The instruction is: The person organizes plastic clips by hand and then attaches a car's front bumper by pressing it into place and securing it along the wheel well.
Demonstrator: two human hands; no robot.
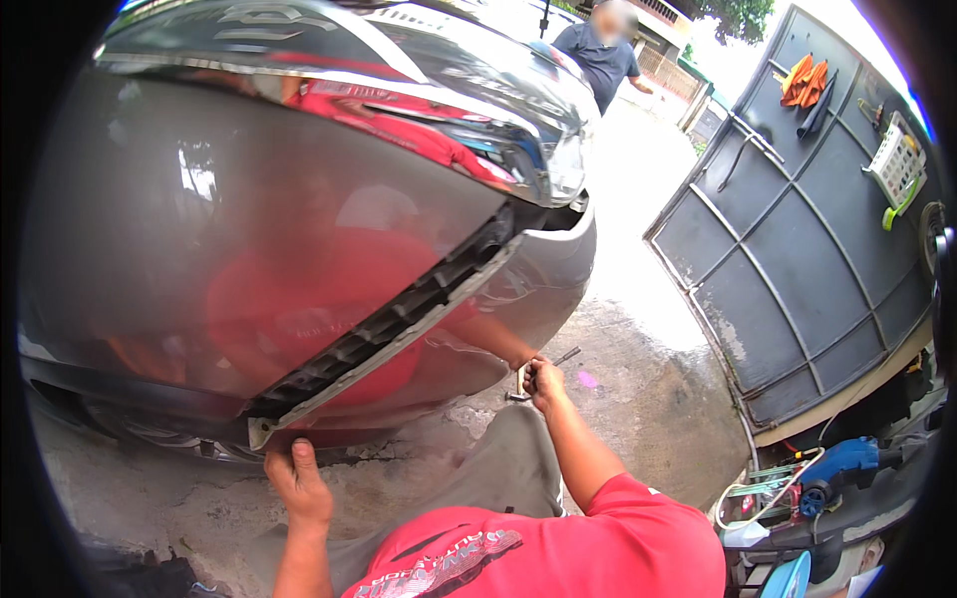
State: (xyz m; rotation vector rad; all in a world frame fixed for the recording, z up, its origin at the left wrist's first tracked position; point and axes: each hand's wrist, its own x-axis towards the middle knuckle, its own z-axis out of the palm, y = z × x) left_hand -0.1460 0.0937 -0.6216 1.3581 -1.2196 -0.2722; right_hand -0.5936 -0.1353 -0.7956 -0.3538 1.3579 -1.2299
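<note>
A grey car's front bumper (469,349) hangs away from the fender (199,219), leaving a long slanted gap with a black ribbed strip (399,314) inside. At the bumper's lower rear corner, my left hand (301,488) grips the edge. Its thumb points up on the outer side, and its fingers are partly hidden at the edge. My right hand (545,384) is closed around a slim metal hand tool (568,354) low beside the bumper's front. The tool's shaft sticks out past the fist; its exact kind is unclear. Above the gap sits the headlight (563,164).
To the right stands a grey metal gate (788,239), with orange cloths (803,82) and a white plastic basket (897,164) hanging on it. A blue machine (847,460) and clutter lie at lower right. Another person (601,55) stands beyond the car on the concrete floor (648,399).
</note>
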